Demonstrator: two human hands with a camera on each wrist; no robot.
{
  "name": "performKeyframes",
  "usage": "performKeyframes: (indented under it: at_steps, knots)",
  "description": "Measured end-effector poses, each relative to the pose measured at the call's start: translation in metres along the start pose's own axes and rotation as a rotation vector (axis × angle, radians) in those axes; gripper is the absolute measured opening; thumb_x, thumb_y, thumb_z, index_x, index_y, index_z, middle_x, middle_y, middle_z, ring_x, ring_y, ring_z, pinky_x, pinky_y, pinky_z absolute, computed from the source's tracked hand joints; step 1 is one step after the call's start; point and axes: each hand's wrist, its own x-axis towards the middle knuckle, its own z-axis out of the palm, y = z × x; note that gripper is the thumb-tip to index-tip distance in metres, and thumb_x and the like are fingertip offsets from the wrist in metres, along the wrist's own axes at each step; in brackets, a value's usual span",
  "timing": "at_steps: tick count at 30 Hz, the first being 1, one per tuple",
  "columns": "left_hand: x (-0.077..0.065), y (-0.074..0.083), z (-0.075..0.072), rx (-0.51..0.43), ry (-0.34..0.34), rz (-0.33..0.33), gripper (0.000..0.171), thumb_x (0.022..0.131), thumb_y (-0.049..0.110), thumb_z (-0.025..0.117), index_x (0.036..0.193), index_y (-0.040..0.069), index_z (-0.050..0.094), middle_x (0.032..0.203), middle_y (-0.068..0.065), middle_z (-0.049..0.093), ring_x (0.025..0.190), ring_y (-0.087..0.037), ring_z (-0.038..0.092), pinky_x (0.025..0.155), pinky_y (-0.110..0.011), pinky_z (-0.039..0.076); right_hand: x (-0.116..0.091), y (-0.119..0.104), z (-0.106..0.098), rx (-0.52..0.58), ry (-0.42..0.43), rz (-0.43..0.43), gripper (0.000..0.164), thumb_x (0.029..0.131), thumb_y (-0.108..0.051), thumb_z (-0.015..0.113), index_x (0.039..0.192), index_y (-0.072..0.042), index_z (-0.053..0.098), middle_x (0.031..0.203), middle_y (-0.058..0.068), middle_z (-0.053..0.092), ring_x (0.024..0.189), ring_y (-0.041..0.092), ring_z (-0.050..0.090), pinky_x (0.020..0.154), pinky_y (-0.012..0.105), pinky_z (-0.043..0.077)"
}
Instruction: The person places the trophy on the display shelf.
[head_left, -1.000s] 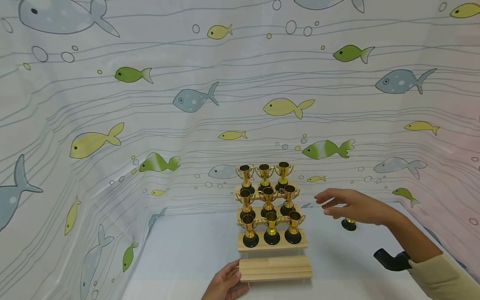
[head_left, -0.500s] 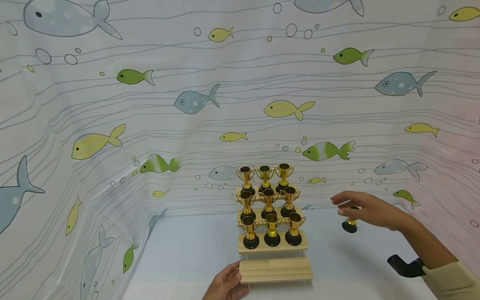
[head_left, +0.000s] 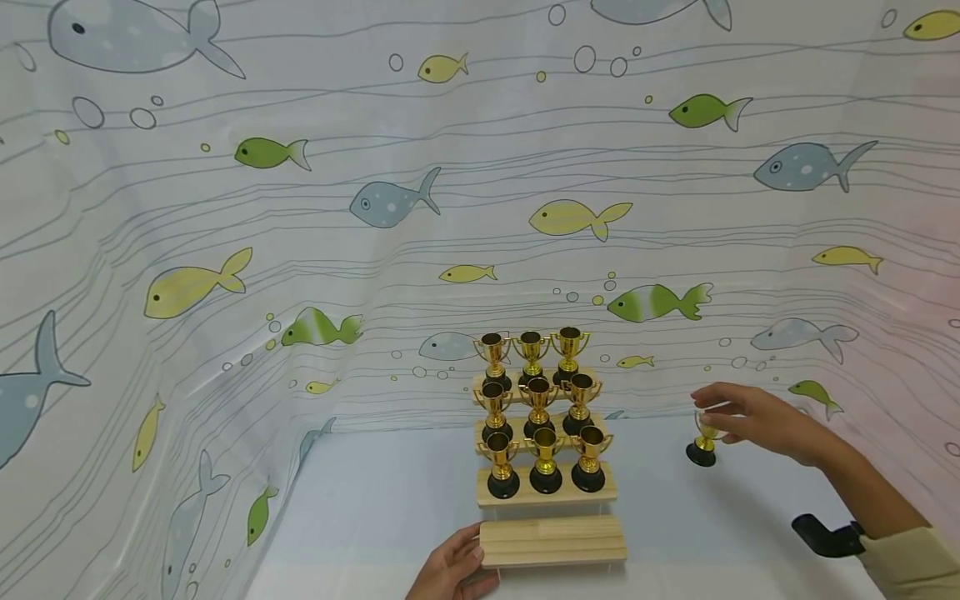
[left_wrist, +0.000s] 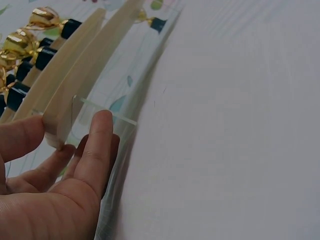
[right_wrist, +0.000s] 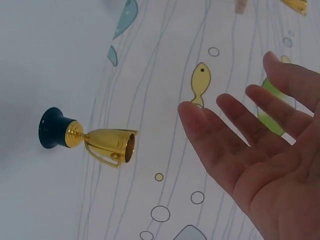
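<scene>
In the head view a tiered wooden display stand (head_left: 553, 543) has rows of small gold trophy cups (head_left: 545, 454) with black bases on its upper three tiers. The front tier is bare. My left hand (head_left: 450, 565) grips that tier's left end, and the left wrist view shows the thumb (left_wrist: 22, 137) on one face of the board and fingers on the other. A lone gold trophy cup (right_wrist: 107, 145) stands upright on the table to the right of the stand. Over it hovers my right hand (head_left: 765, 423), fingers spread and relaxed, apart from the cup in the right wrist view.
A white table (head_left: 360, 508) carries the stand. Behind it and along both sides rises a white backdrop (head_left: 480, 150) printed with fish and wavy lines. A black wrist mount (head_left: 825, 537) sits at the right sleeve (head_left: 903, 562).
My right hand has moved to the right, away from the stand, and now overlaps the lone trophy cup's upper part in the head view. The left hand has stayed on the stand.
</scene>
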Motion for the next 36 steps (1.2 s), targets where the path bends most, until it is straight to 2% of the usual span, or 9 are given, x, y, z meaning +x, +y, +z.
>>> performKeyframes:
  at_steps: [7,14,18,27,36]
  knots:
    - [0.000,0.000,0.001,0.008,0.005,-0.002,0.070,0.092,0.026,0.059,0.144,-0.006,0.023,0.128,-0.014,0.054,0.110,-0.027,0.060,0.092,-0.042,0.053,0.003,0.018,-0.001,0.022,0.038,0.025,0.050,0.092,-0.035,0.058,0.129,-0.003,0.046,0.132,0.023,0.046,0.098,0.010,0.062,0.077,0.030,0.058]
    - [0.000,-0.002,-0.001,-0.001,-0.015,0.011,0.069,0.092,0.025,0.059,0.143,-0.006,0.025,0.128,-0.014,0.055,0.111,-0.026,0.059,0.093,-0.042,0.052,0.004,0.040,0.002,0.039,0.067,0.041,0.056,0.092,-0.035,0.056,0.133,0.001,0.042,0.135,0.026,0.044,0.106,0.030,0.060,0.078,0.035,0.058]
    - [0.001,-0.003,-0.001,-0.003,-0.025,0.018,0.069,0.092,0.025,0.059,0.143,-0.006,0.024,0.127,-0.013,0.055,0.111,-0.025,0.059,0.093,-0.042,0.052,0.005,0.046,0.002,0.032,0.089,0.025,0.058,0.093,-0.035,0.056,0.136,0.002,0.039,0.138,0.026,0.042,0.108,0.034,0.058,0.079,0.034,0.058]
    - [0.000,0.000,0.000,0.000,0.005,0.002,0.071,0.091,0.026,0.060,0.143,-0.005,0.025,0.129,-0.014,0.054,0.110,-0.026,0.060,0.093,-0.042,0.052,0.008,0.052,0.003,0.035,0.105,0.020,0.057,0.093,-0.034,0.055,0.135,0.001,0.040,0.137,0.025,0.042,0.105,0.029,0.060,0.078,0.032,0.058]
    - [-0.001,0.000,0.001,0.000,0.005,0.011,0.070,0.092,0.025,0.060,0.143,-0.006,0.024,0.130,-0.015,0.053,0.110,-0.027,0.060,0.093,-0.043,0.052,0.012,0.065,0.004,0.049,0.118,0.041,0.059,0.094,-0.034,0.054,0.137,0.004,0.037,0.137,0.027,0.041,0.108,0.036,0.057,0.077,0.032,0.058]
